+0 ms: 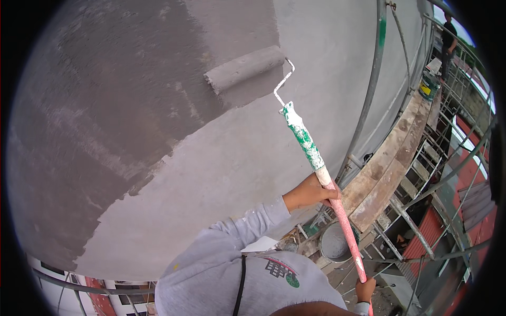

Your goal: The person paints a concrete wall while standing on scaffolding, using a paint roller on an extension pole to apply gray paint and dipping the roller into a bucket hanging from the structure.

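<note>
Paint roller (246, 71): its gray-coated sleeve appears to rest against the wall (158, 210), just above the ragged edge where darker gray meets paler gray.
Left hand (311, 194): your fingers wrap closed around the pink pole (345, 224), just below its pale collar.
Right hand (365, 289): closed around the pole's lower stretch, near the front of your body.
Wall room: paler gray spreads below the roller and, on its right, reaches toward an upright scaffold tube (376, 68) standing well apart from the roller's wire frame.
Walkway edges: worn planks (392, 163) run away from you, the wall along their inner edge, scaffold bars along their outer one.
Near end: a bucket (321, 246) of gray material sits beyond the planks' near edge, your pole crossing in front of its right side.
Far end: a dark green pail (428, 87) stands near a person in dark clothes (449, 45).
Lettering: your gray sweatshirt (211, 284) carries a curved line of print, a dark blocky graphic and a green oval emblem (292, 280); the pail shows yellow markings, too small to make out.
</note>
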Action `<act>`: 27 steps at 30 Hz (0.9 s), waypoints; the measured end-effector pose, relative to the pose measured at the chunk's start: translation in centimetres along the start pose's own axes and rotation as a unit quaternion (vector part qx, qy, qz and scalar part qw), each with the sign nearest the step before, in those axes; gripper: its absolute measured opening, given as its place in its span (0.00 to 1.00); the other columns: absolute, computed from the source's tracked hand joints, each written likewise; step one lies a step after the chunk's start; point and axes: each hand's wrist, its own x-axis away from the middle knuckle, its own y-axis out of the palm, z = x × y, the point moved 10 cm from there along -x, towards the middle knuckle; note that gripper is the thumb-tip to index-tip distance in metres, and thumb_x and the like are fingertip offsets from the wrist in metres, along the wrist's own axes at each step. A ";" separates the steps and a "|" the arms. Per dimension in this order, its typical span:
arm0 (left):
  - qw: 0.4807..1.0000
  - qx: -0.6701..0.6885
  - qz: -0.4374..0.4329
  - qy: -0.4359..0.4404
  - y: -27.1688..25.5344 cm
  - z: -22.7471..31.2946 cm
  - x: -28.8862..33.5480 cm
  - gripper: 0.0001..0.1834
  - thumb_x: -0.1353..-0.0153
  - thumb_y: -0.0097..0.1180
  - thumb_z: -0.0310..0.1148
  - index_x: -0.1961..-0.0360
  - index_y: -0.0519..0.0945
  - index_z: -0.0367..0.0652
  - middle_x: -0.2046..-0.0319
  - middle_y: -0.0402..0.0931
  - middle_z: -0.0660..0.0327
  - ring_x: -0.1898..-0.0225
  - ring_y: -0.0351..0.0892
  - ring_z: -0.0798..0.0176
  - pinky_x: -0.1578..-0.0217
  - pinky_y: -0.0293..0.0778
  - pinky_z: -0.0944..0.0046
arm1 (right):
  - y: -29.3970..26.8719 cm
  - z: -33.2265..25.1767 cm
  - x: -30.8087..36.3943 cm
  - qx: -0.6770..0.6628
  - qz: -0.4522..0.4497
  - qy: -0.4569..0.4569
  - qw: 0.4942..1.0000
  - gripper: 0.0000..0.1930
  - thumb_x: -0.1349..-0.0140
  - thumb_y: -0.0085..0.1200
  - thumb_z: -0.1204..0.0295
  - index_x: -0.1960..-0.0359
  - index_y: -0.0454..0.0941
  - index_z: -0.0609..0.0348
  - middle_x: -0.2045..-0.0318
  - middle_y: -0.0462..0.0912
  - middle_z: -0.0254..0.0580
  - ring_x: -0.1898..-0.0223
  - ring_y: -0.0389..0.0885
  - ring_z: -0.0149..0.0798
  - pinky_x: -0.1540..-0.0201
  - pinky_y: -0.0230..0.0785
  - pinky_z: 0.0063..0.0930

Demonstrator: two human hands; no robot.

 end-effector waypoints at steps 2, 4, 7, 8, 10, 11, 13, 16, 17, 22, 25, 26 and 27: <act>0.999 -0.031 0.008 0.042 -1.0 4.9 0.0 0.10 0.45 0.65 0.28 0.66 0.79 0.35 0.69 0.81 0.56 0.65 0.85 0.60 0.65 0.85 0.63 | -0.7 -3.6 -1.4 -0.028 0.008 -0.017 0.999 0.07 0.53 0.58 0.75 0.80 0.78 0.69 0.81 0.76 0.64 0.74 0.79 0.65 0.73 0.69 0.49; 0.995 -0.053 0.026 0.085 -2.0 9.5 0.4 0.10 0.45 0.66 0.29 0.67 0.79 0.34 0.69 0.81 0.55 0.65 0.85 0.60 0.66 0.85 0.63 | -1.8 -7.3 -2.5 -0.066 0.035 -0.048 0.996 0.07 0.52 0.57 0.76 0.80 0.78 0.70 0.81 0.76 0.65 0.73 0.79 0.65 0.73 0.68 0.48; 0.990 -0.059 0.033 0.126 -2.7 14.0 0.9 0.10 0.46 0.66 0.29 0.68 0.78 0.34 0.69 0.81 0.55 0.66 0.85 0.60 0.66 0.85 0.63 | -2.8 -10.5 -3.5 -0.096 0.044 -0.064 0.992 0.07 0.51 0.57 0.76 0.79 0.77 0.71 0.81 0.76 0.65 0.73 0.78 0.66 0.74 0.67 0.48; 0.989 -0.062 0.028 0.131 -2.8 14.5 0.9 0.10 0.46 0.66 0.29 0.68 0.78 0.34 0.69 0.81 0.55 0.66 0.85 0.60 0.66 0.85 0.63 | -2.6 -10.8 -3.7 -0.098 0.035 -0.060 0.993 0.08 0.51 0.57 0.76 0.79 0.77 0.71 0.81 0.76 0.65 0.73 0.78 0.66 0.74 0.67 0.48; 0.991 -0.059 0.016 0.117 -2.8 13.4 0.7 0.10 0.45 0.65 0.30 0.68 0.79 0.35 0.68 0.81 0.56 0.65 0.85 0.61 0.64 0.84 0.63 | -2.3 -10.8 -3.6 -0.098 0.031 -0.071 0.992 0.08 0.50 0.58 0.76 0.79 0.77 0.71 0.81 0.76 0.65 0.73 0.78 0.66 0.73 0.67 0.48; 0.994 -0.053 0.008 0.098 -2.6 11.9 0.6 0.10 0.45 0.65 0.31 0.67 0.79 0.35 0.68 0.81 0.56 0.64 0.85 0.62 0.62 0.83 0.63 | -1.8 -10.1 -3.5 -0.092 0.025 -0.058 0.994 0.08 0.50 0.58 0.75 0.79 0.77 0.71 0.81 0.76 0.65 0.73 0.79 0.65 0.73 0.67 0.48; 0.997 -0.054 0.013 0.057 -2.6 7.8 0.6 0.10 0.44 0.65 0.32 0.67 0.80 0.37 0.68 0.82 0.57 0.64 0.84 0.63 0.61 0.82 0.63 | -0.7 -8.1 -2.3 -0.074 0.014 -0.042 0.996 0.09 0.50 0.58 0.75 0.80 0.78 0.71 0.81 0.76 0.64 0.72 0.79 0.65 0.73 0.68 0.48; 0.999 -0.021 -0.020 0.013 -1.5 1.0 1.0 0.10 0.43 0.65 0.32 0.66 0.80 0.37 0.67 0.81 0.57 0.63 0.84 0.64 0.61 0.82 0.64 | 1.4 -3.1 0.5 -0.012 -0.019 0.020 1.000 0.09 0.50 0.59 0.73 0.80 0.79 0.70 0.81 0.77 0.63 0.73 0.80 0.64 0.72 0.69 0.48; 1.000 -0.012 -0.027 0.000 -1.2 -1.0 1.1 0.10 0.43 0.65 0.33 0.66 0.80 0.37 0.67 0.81 0.57 0.63 0.84 0.64 0.61 0.82 0.64 | 1.9 -1.9 1.6 0.005 -0.025 0.008 1.000 0.09 0.51 0.59 0.73 0.80 0.79 0.69 0.81 0.78 0.62 0.73 0.81 0.63 0.72 0.70 0.48; 0.995 0.042 -0.047 -0.078 0.7 -8.2 2.4 0.11 0.43 0.66 0.33 0.65 0.80 0.36 0.67 0.81 0.57 0.62 0.84 0.65 0.61 0.82 0.66 | 3.9 4.3 5.5 0.050 -0.058 0.031 0.997 0.08 0.53 0.60 0.72 0.81 0.81 0.65 0.81 0.79 0.59 0.73 0.82 0.61 0.71 0.72 0.49; 0.995 0.030 -0.032 -0.090 1.7 -9.4 3.9 0.12 0.42 0.66 0.33 0.65 0.80 0.36 0.66 0.81 0.58 0.62 0.83 0.66 0.61 0.82 0.67 | 4.9 5.4 6.5 0.046 -0.069 0.005 0.997 0.07 0.54 0.61 0.72 0.81 0.81 0.63 0.81 0.80 0.58 0.74 0.82 0.60 0.71 0.72 0.50; 0.995 0.027 -0.022 -0.092 1.8 -9.6 4.6 0.12 0.41 0.66 0.33 0.64 0.80 0.36 0.66 0.81 0.58 0.62 0.83 0.66 0.61 0.82 0.68 | 5.2 5.9 6.8 0.047 -0.076 0.012 0.996 0.07 0.54 0.61 0.71 0.81 0.81 0.63 0.81 0.80 0.58 0.74 0.82 0.60 0.71 0.72 0.49; 0.996 0.010 -0.031 -0.088 2.1 -9.6 5.1 0.11 0.41 0.65 0.34 0.64 0.81 0.37 0.67 0.82 0.60 0.65 0.82 0.69 0.64 0.80 0.69 | 5.6 6.2 6.9 0.053 -0.080 0.013 0.995 0.08 0.54 0.61 0.71 0.81 0.81 0.63 0.81 0.80 0.57 0.75 0.82 0.61 0.71 0.72 0.49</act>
